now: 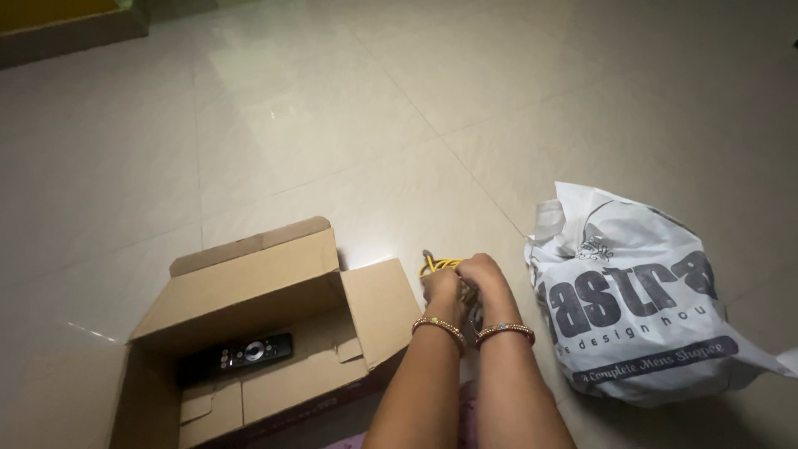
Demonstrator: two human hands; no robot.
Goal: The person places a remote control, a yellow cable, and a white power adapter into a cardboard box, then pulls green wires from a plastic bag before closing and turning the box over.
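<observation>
Fingers of both hands curled shut around a bundle of yellow cable (438,265), just below centre of the frame. Left hand (442,291) and right hand (485,278) pressed side by side, knuckles up, each wrist ringed by a beaded bangle (504,332). Cable loops poking out at the upper left of the hands, with a grey end sticking up; rest of the bundle hidden under the hands. Just left of the hands, touching the left forearm's side, an open cardboard box (249,283) with flaps spread, lower left of the frame. Inside it, flat on the bottom, a black remote control (248,352). At lower right, near the right hand but apart, a crumpled white plastic bag (640,299) with dark print. All resting on a pale tiled floor (349,108).
</observation>
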